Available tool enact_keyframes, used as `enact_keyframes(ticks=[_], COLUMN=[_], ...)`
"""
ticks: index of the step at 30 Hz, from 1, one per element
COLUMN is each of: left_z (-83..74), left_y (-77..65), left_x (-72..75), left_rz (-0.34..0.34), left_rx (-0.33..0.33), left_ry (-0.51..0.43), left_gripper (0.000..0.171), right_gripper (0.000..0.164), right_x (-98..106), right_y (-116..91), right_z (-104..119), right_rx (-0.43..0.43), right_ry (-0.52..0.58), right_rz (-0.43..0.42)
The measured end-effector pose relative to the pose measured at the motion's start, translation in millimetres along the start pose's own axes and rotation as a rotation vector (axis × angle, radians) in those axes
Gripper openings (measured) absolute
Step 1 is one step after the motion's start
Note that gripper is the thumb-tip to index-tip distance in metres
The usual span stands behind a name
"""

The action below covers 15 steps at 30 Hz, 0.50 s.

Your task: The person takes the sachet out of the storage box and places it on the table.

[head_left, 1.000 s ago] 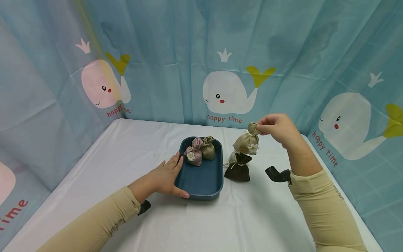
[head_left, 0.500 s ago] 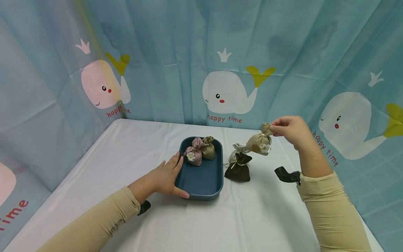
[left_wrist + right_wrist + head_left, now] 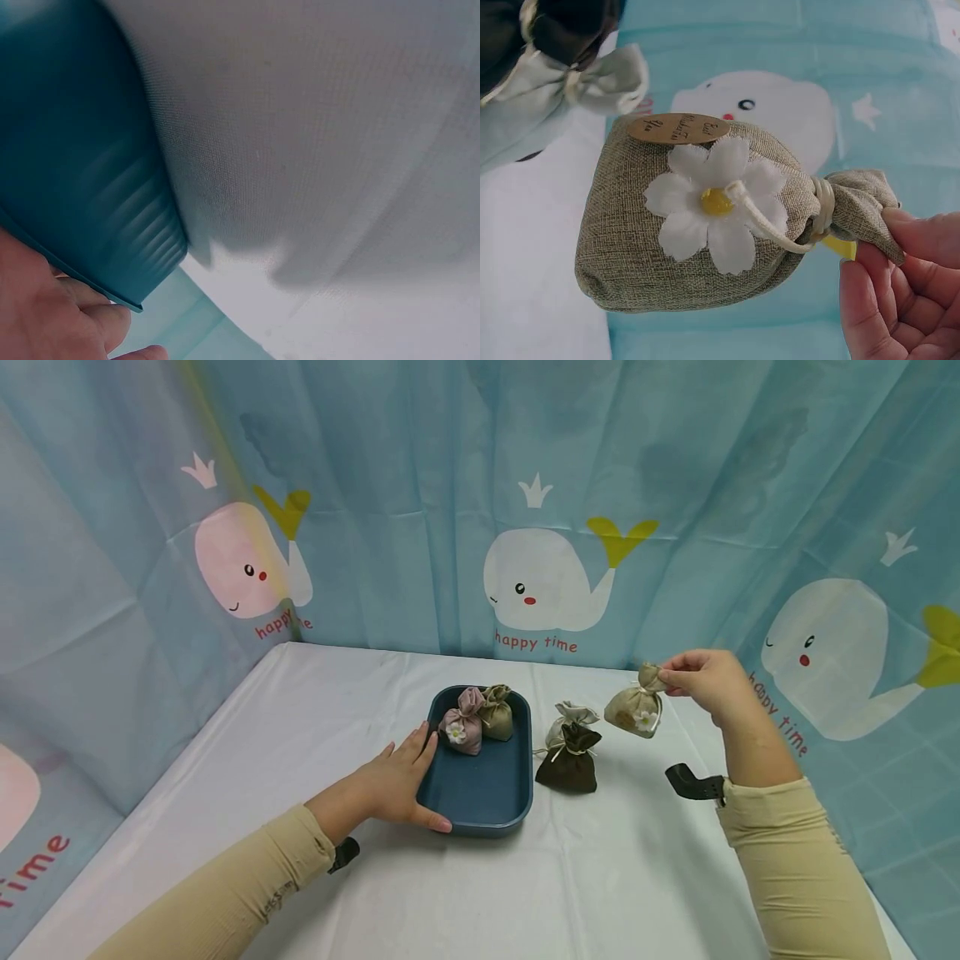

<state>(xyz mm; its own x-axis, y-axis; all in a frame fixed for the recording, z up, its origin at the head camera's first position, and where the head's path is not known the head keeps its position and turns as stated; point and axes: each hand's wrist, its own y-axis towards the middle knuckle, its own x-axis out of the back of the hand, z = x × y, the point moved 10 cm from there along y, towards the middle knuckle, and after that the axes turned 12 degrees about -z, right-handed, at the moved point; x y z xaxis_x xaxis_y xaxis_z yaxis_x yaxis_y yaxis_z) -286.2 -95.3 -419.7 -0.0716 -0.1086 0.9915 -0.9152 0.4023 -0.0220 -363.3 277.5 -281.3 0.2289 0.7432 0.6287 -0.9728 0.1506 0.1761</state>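
My right hand [image 3: 708, 687] pinches the gathered neck of a beige drawstring pouch [image 3: 633, 711] between thumb and fingers, at the back right. In the right wrist view this pouch [image 3: 690, 217] has a white cloth daisy, a small oval tag and a cord round its neck. My left hand [image 3: 393, 781] lies spread along the left rim of a blue tray [image 3: 480, 793], fingers straight. Inside the tray's far end sit a pink pouch [image 3: 461, 727] with a daisy and an olive pouch [image 3: 497, 717]. The left wrist view shows the tray's outer wall [image 3: 90, 165] beside my fingers.
Right of the tray, a dark brown pouch [image 3: 567, 770] stands in front of a pale grey pouch [image 3: 576, 713], partly hiding it. A white cloth [image 3: 637, 877] covers the table. Blue curtains [image 3: 390, 568] with whale prints hang behind and at the sides.
My right hand has carried the beige pouch rightward and a little lower, from above the brown and grey pouches to beside them. The grey pouch shows more. My left hand and the tray stay put.
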Motion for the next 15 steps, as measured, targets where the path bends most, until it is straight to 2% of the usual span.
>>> enact_keyframes(ticks=[15], left_z=[-0.9], left_y=[-0.7], left_x=[1.6], left_rz=[-0.01], left_rx=[-0.004], left_ry=[0.0], left_gripper=[0.132], right_gripper=[0.027], right_x=[-25], right_y=[3], right_z=[-46], right_rx=[-0.03], right_ry=[-0.016], right_rz=[-0.004])
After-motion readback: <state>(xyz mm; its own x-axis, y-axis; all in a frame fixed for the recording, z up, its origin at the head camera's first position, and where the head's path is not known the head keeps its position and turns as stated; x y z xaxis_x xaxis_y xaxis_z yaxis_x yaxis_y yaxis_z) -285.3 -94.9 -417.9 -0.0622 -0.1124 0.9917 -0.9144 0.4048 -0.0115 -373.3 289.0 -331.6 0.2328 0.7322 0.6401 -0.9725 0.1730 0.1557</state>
